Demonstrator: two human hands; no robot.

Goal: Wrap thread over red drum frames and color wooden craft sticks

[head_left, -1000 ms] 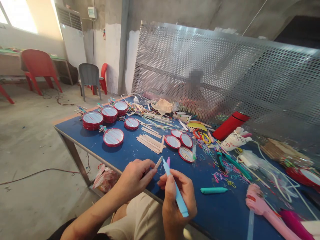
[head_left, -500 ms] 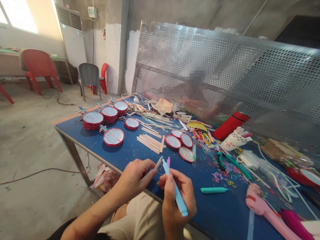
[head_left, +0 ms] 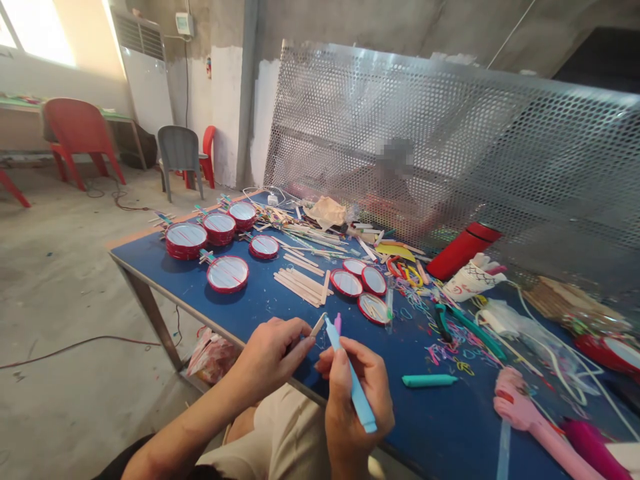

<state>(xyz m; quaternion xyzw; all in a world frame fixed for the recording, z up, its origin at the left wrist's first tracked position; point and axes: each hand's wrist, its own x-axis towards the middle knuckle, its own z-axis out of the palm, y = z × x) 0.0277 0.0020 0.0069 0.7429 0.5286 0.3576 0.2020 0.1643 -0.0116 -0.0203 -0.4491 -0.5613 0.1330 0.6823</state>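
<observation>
- Landmark for every place below: the row of loose sticks [head_left: 299, 287], lying flat on the blue table [head_left: 425, 427].
- Nearer the viewer than the row, with the left hand [head_left: 273, 350]: pinching one wooden stick [head_left: 317, 325] between thumb and fingers, free end directed away from the wrist.
- Nearer than the row and slightly right of it, with the right hand [head_left: 373, 381]: gripping a light-blue marker [head_left: 359, 397] like a pen, thumb pressed along the barrel, tip at the stick's free end; contact too small to tell.
- Between row and right hand: a purple tip [head_left: 338, 325]; cannot tell whether held.
- Just right of the row: four red-rimmed discs [head_left: 345, 283], clustered.
- Left of the row: handled discs [head_left: 227, 274], some stacked.
- Right of the row, nearer the viewer: a teal marker [head_left: 430, 381], lying flat; farther right, a pink glue gun [head_left: 520, 403].
- Right of the row and beyond: a red bottle [head_left: 463, 253] beside a tilted paper cup [head_left: 465, 283].
</observation>
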